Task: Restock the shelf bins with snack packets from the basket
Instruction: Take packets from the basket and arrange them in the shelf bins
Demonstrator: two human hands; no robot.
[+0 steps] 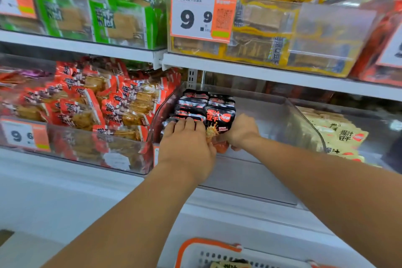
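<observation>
My left hand (pixel 185 150) and right hand (pixel 241 130): bare, no gloves. Forearms bare, no sleeves showing.

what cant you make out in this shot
Head view only:
- Basket: cut off by the bottom edge; contents mostly out of frame.
- Right hand: fingers hidden behind the black packets, grip unclear.
- Left hand: covers the front packets.
- Small print on the price tag: blurred.

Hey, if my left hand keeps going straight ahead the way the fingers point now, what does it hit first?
Your left hand already has its fingertips on the black snack packets stacked in the clear bin. Pushing on, it would press into that stack first, and likely the bin's back wall behind it, though depth is hard to judge.
</observation>
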